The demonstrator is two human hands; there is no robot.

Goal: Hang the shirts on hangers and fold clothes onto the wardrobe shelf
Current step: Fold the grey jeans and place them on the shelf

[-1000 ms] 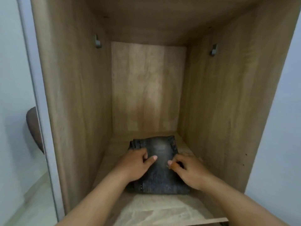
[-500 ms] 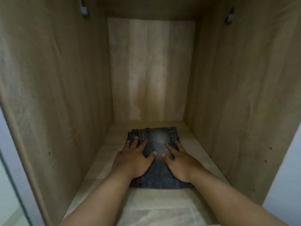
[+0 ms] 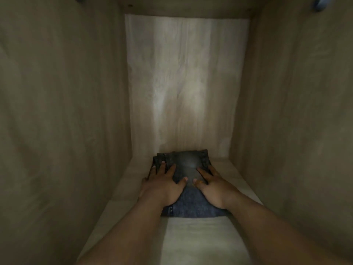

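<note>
Pressing flat, your left hand [image 3: 162, 185] and right hand [image 3: 214, 186] lie side by side on the folded jeans [image 3: 188, 165], fingers straight and spread, neither grip closed round anything. Your palms and wrists hide most of the denim's near half. The jeans sit on the wardrobe shelf [image 3: 202, 240], far edge close to the back panel [image 3: 187, 83]; whether they touch it cannot be told. Dim side walls [image 3: 57, 111] close in on both sides. Two small fittings [image 3: 320, 3] at the top corners are cut off and blurred.
</note>
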